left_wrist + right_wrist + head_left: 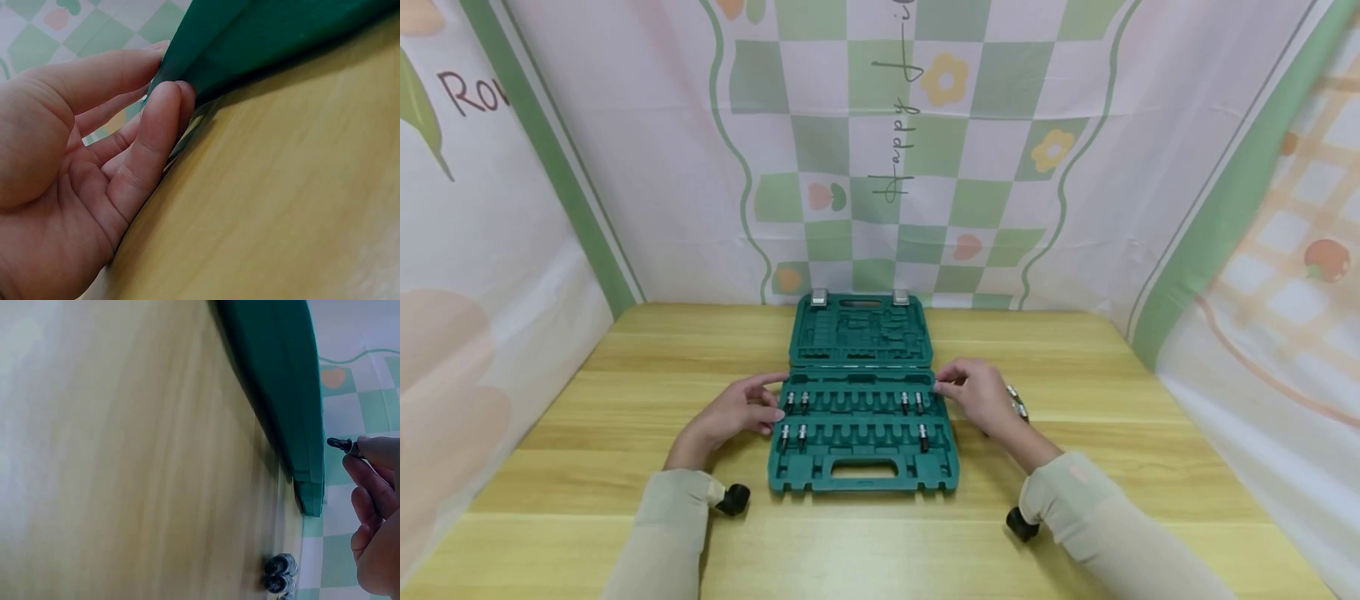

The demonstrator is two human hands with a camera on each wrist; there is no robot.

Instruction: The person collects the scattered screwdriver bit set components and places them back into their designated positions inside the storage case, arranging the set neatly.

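Observation:
A green tool case (865, 482) lies open on the wooden table, with several bit sockets (922, 437) standing in its two rows of slots. At the case's left side is my left hand (735, 417), its thumb on the rim and bent fingers against the side wall. The left wrist view shows this hand (94, 137) holding the case edge (250, 50). My right hand (976, 396) is at the case's upper right corner. In the right wrist view its thumb and finger pinch a bit socket (339, 444) with a dark tip, held just beyond the case wall (281, 375).
More bit sockets (1018, 403) lie on the table right of the case, partly behind the right hand. The raised lid (861, 329) with two metal latches (819, 297) leans back near the printed cloth (925, 150) that surrounds the table.

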